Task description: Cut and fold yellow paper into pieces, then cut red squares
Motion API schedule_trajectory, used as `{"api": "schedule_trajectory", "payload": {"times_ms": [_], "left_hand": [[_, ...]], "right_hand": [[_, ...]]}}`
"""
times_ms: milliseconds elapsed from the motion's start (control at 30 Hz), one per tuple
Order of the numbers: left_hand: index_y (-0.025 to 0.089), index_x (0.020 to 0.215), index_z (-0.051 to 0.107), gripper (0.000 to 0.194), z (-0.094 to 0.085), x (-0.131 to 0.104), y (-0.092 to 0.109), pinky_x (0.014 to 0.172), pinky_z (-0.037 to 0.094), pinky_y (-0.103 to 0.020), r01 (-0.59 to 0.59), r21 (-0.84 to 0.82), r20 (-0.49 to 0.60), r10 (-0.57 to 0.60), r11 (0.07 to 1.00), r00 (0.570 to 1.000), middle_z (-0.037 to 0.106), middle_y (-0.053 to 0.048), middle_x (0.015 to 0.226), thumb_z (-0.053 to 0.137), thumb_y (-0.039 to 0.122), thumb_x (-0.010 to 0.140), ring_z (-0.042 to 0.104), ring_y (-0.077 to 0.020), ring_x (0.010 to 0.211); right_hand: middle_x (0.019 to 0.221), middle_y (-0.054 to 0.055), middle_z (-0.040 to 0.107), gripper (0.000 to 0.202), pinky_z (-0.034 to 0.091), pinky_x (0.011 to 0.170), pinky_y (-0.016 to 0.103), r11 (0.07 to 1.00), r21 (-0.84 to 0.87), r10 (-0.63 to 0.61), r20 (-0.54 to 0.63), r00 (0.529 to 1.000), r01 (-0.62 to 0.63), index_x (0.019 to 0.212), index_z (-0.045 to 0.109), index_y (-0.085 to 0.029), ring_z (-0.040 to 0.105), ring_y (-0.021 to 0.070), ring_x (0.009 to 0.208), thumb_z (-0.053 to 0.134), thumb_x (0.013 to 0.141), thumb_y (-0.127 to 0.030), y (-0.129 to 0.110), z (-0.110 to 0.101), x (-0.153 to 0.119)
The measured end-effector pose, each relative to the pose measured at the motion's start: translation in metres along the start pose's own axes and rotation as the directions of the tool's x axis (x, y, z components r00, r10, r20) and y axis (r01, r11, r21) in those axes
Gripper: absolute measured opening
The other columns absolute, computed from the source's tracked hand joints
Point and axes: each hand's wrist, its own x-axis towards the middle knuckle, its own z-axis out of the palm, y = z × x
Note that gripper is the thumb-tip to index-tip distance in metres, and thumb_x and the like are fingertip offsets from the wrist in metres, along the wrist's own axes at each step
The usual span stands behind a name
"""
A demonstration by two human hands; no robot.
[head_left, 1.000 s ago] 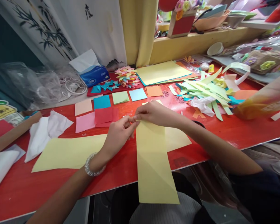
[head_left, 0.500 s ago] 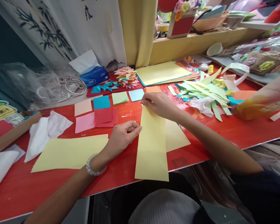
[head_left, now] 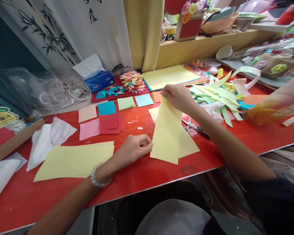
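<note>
My right hand [head_left: 178, 97] pinches the far end of a long yellow paper strip [head_left: 167, 135] and holds it raised at a slant. My left hand [head_left: 135, 147], wearing a clear beaded bracelet [head_left: 99, 175], is closed with thumb and fingertips at the strip's left edge. Another yellow sheet [head_left: 189, 146] lies on the table, partly under the strip. Right of it, scissors [head_left: 193, 125] show beneath my right forearm, partly hidden. More yellow sheets [head_left: 73, 161] lie stacked left of my left hand.
Small paper squares, including a teal one [head_left: 107, 107] and a red one [head_left: 108, 121], lie beyond my left hand. Pale green paper strips [head_left: 219, 93] are heaped at the right. A blue tissue pack [head_left: 99, 80] and folded paper pieces [head_left: 132, 81] stand at the back.
My right hand has moved right and away from me, drawing the strip up off the table's front edge. The scissors and a small white scrap have come into view. My left hand shifted slightly right.
</note>
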Motion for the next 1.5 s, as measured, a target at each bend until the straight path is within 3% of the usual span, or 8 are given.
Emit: {"api": "schedule_trajectory", "payload": {"times_ms": [233,400,567,700,833,1033,1300,1500], "left_hand": [[0.018,0.066,0.057,0.014,0.006,-0.010,0.006,0.044,0.027,-0.021,-0.019,-0.014,0.213,0.022,1.000,0.977,0.042,0.006,0.050,0.054,0.024,0.078,0.036,-0.0070,0.045],[0.021,0.076,0.068,0.014,-0.007,-0.017,0.017,0.045,0.034,-0.020,-0.037,-0.176,0.619,0.140,0.984,0.773,0.052,0.004,0.051,0.059,0.030,0.081,0.046,-0.0076,0.045],[0.023,0.082,0.068,0.020,-0.018,-0.005,0.008,0.048,0.035,-0.022,-0.026,-0.280,0.031,0.036,0.960,0.999,0.050,0.004,0.054,0.057,0.040,0.083,0.043,-0.0080,0.046],[0.023,0.088,0.065,0.022,-0.016,0.006,-0.004,0.053,0.037,-0.022,-0.030,-0.149,-0.338,-0.023,0.988,0.941,0.061,0.000,0.074,0.056,0.042,0.083,0.052,-0.0115,0.063],[0.023,0.093,0.061,0.025,-0.013,0.009,-0.009,0.059,0.040,-0.024,0.015,-0.079,-0.341,-0.041,0.997,0.939,0.064,-0.001,0.096,0.054,0.044,0.083,0.057,-0.0137,0.076],[0.021,0.092,0.062,0.027,-0.011,0.011,-0.016,0.074,0.043,-0.029,0.033,-0.112,-0.386,-0.074,0.993,0.919,0.066,-0.003,0.097,0.054,0.045,0.082,0.059,-0.0172,0.082],[0.021,0.080,0.063,0.018,-0.018,0.013,-0.015,0.045,0.027,-0.023,0.104,-0.142,-0.381,-0.152,0.984,0.912,0.057,0.001,0.064,0.062,0.039,0.076,0.042,-0.0100,0.050],[0.019,0.067,0.056,0.022,-0.019,0.016,-0.017,0.042,0.021,-0.023,0.113,-0.207,-0.311,-0.175,0.972,0.934,0.044,0.005,0.052,0.060,0.039,0.077,0.029,-0.0074,0.043]], "right_hand": [[0.080,0.010,0.060,0.018,0.026,0.062,0.031,0.991,0.075,0.110,0.018,0.994,-0.111,0.076,0.056,-0.017,0.047,0.0186,0.073,0.046,0.088,-0.026,0.015,-0.001,0.006],[0.067,0.004,0.049,0.027,0.028,0.060,0.030,0.960,0.246,0.086,0.184,0.979,-0.131,0.066,0.048,-0.017,0.038,0.0123,0.062,0.049,0.087,-0.033,0.014,-0.014,0.004],[0.062,0.002,0.049,0.036,0.034,0.052,0.028,0.870,0.422,0.059,0.422,0.905,-0.253,0.065,0.049,-0.017,0.042,0.0112,0.054,0.050,0.086,-0.046,-0.001,-0.013,-0.003],[0.062,0.001,0.050,0.038,0.034,0.048,0.027,0.791,0.493,-0.018,0.609,0.793,-0.361,0.067,0.054,-0.017,0.043,0.0101,0.051,0.055,0.081,-0.052,-0.026,-0.006,-0.013],[0.061,0.000,0.049,0.037,0.031,0.047,0.025,0.774,0.535,-0.115,0.644,0.756,-0.338,0.066,0.055,-0.017,0.043,0.0087,0.051,0.059,0.078,-0.052,-0.056,0.004,-0.025],[0.062,-0.002,0.049,0.030,0.028,0.051,0.024,0.796,0.584,-0.219,0.526,0.822,-0.162,0.067,0.055,-0.016,0.040,0.0086,0.057,0.053,0.084,-0.041,-0.073,0.018,-0.035],[0.062,-0.002,0.050,0.024,0.027,0.056,0.024,0.832,0.553,-0.343,0.449,0.825,0.044,0.067,0.054,-0.016,0.040,0.0087,0.058,0.045,0.087,-0.028,-0.074,0.021,-0.039],[0.060,-0.001,0.051,0.031,0.026,0.055,0.025,0.889,0.457,-0.216,0.382,0.899,0.020,0.064,0.055,-0.015,0.041,0.0096,0.057,0.046,0.087,-0.034,-0.069,0.026,-0.034]]}}
